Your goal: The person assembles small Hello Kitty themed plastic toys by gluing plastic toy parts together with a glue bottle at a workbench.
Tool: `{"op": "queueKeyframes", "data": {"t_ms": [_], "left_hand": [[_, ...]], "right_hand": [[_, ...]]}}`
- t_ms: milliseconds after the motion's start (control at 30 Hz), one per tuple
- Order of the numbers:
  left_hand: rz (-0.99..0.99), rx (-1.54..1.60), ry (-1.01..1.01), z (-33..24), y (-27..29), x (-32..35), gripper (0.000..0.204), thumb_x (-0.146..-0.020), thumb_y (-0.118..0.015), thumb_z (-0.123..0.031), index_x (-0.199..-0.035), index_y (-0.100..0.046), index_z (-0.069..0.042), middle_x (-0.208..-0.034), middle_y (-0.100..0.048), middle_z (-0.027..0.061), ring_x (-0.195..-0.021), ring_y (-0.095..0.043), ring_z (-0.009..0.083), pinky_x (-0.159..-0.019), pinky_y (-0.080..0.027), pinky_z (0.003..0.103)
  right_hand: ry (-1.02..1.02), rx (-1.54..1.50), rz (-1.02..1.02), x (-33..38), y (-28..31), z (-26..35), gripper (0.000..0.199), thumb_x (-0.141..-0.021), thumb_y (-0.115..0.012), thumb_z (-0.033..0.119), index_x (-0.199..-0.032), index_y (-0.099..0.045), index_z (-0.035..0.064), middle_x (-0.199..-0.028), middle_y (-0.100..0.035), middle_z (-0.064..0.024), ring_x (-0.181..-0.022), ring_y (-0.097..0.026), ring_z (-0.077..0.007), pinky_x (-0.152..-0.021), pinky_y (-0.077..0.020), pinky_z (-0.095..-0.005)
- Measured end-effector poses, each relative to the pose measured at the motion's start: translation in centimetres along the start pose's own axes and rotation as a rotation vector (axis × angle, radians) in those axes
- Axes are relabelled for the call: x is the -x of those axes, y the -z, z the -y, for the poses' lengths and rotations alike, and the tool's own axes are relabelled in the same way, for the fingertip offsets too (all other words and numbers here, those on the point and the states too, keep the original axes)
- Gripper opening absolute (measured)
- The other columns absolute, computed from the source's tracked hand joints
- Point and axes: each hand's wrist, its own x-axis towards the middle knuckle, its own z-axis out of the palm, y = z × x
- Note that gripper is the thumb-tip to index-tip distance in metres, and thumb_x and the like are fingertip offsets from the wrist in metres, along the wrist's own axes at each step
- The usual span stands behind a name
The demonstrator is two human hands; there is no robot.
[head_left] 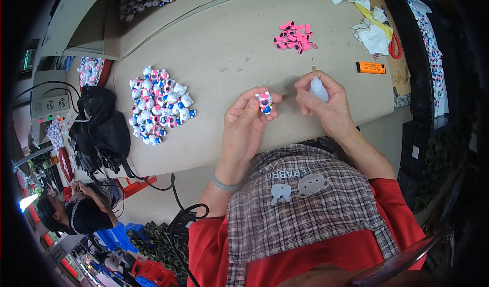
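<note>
Between the thumb and fingers of my left hand (244, 120) is a small white, pink and blue cat figurine (265, 102), its front turned up. My right hand (328, 103) grips a translucent squeeze bottle (319, 89) with a thin needle tip pointing away from me. The bottle is a short way to the right of the figurine, apart from it. A heap of similar figurines (159, 106) lies on the table to the left. Farther off, right of the middle, is a small pile of pink and black glasses-shaped pieces (294, 37).
An orange box (370, 67) lies at the table's right, near red-handled scissors (395, 46) and crumpled white cloths (371, 34). Beyond the figurine heap, a black bag (104, 119) hangs at the left edge. A tray of figurines (430, 47) stands at far right. Another person (81, 208) sits at lower left.
</note>
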Motion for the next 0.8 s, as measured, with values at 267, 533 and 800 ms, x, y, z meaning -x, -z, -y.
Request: {"op": "queueKeyframes", "data": {"t_ms": [267, 533, 800], "left_hand": [[-0.061, -0.161, -0.029, -0.2, -0.7, 0.3, 0.019, -0.094, -0.059, -0.013, -0.109, -0.060, -0.001, -0.098, -0.066, 0.0139, -0.076, -0.056, 0.0128, -0.072, -0.047, 0.026], [-0.114, -0.346, -0.096, -1.6, -0.5, 0.8, 0.018, -0.091, -0.063, -0.011, -0.106, -0.061, -0.002, -0.094, -0.067, 0.0105, -0.075, -0.056, 0.0105, -0.069, -0.046, 0.025], [-0.233, -0.689, -0.203, -3.7, 0.1, 2.0, 0.022, -0.086, -0.067, -0.001, -0.107, -0.064, 0.001, -0.106, -0.066, 0.0097, -0.094, -0.061, 0.0149, -0.078, -0.048, 0.024]], "right_hand": [[0.174, 0.115, -0.041, -0.5, 1.5, 0.8, 0.028, -0.088, -0.066, 0.008, -0.115, -0.061, 0.0022, -0.098, -0.057, -0.0026, -0.085, -0.058, -0.0095, -0.075, -0.0476, -0.0222], [0.455, 0.718, -0.219, -6.1, 6.4, 3.9, 0.034, -0.084, -0.067, 0.005, -0.117, -0.065, 0.0067, -0.101, -0.056, -0.0029, -0.090, -0.056, -0.0121, -0.082, -0.0460, -0.0247], [0.289, 0.512, -0.217, -11.2, 10.7, 1.8, 0.043, -0.084, -0.065, -0.001, -0.126, -0.057, 0.0040, -0.118, -0.058, -0.0043, -0.102, -0.057, -0.0123, -0.089, -0.0459, -0.0255]]}}
